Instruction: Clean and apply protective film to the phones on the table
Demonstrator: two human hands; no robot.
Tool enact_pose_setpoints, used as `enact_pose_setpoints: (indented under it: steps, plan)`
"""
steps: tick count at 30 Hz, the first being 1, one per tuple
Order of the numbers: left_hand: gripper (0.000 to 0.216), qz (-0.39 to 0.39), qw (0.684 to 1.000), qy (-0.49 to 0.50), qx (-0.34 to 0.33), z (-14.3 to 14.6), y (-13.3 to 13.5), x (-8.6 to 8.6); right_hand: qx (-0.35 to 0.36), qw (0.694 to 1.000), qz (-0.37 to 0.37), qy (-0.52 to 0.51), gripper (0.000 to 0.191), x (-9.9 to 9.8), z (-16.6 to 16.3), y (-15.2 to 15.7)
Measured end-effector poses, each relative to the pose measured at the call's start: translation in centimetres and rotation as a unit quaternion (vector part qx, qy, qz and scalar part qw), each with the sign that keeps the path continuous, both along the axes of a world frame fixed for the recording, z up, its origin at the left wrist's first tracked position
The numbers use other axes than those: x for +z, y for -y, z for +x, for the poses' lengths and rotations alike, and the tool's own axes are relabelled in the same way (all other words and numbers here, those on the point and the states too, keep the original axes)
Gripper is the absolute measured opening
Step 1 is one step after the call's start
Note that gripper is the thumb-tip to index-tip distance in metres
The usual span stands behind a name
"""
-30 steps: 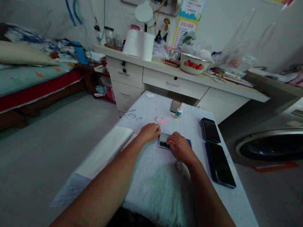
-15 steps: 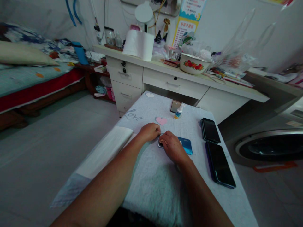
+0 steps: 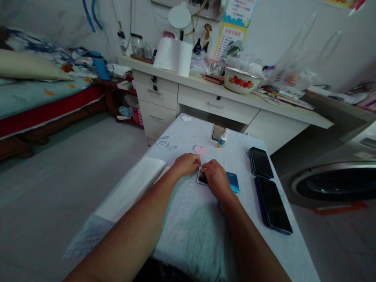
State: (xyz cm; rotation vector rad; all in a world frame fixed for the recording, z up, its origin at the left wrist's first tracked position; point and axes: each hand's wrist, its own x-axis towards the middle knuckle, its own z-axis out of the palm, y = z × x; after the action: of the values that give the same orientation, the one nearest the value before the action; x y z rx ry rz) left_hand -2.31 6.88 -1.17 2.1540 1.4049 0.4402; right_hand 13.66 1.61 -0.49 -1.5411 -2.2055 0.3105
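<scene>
A blue smartphone lies back up on the cloth-covered table, its dark camera area at the left end. My right hand is over its middle, fingers bent and pressed together on the phone's back. Something small and pale shows at those fingertips, too small to name. At the phone's upper left corner, my left hand is closed in a pinch; what it holds, if anything, is hidden. Beyond the hands stand a small white-capped spray bottle and, behind it, a gold-coloured phone lying flat.
Two dark devices, a smaller phone and a larger one, lie along the table's right side. White folded paper lies along the left edge. A desk stands behind, with a floral bowl. A washing machine is at right.
My right hand has shifted slightly up and right along the phone, showing more of its camera end. My left hand has barely moved.
</scene>
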Motion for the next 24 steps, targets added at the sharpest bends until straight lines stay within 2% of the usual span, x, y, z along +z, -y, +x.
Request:
enact_pose_setpoints:
  steps: [6,8,15,18,24]
  plan:
    - [0.022,-0.001,1.0,0.0,-0.006,-0.1,0.1,0.4,-0.055,0.998,0.03,0.007,0.022,-0.7,0.3,-0.6]
    - [0.023,0.002,1.0,-0.001,-0.01,-0.1,0.1,0.4,-0.041,0.999,0.024,-0.002,0.022,-0.6,0.2,-0.5]
    - [0.023,0.003,1.0,-0.005,-0.008,-0.2,-0.1,0.0,0.08,0.996,-0.017,-0.029,0.022,0.6,-0.2,0.6]
    - [0.023,0.001,1.0,-0.005,-0.006,-0.1,-0.2,-0.2,0.09,0.995,-0.029,-0.028,0.021,0.8,-0.2,0.6]
    - [0.025,-0.001,1.0,-0.015,-0.003,-0.1,-0.2,-0.1,0.066,0.997,-0.027,0.01,0.02,0.7,-0.5,-0.3]
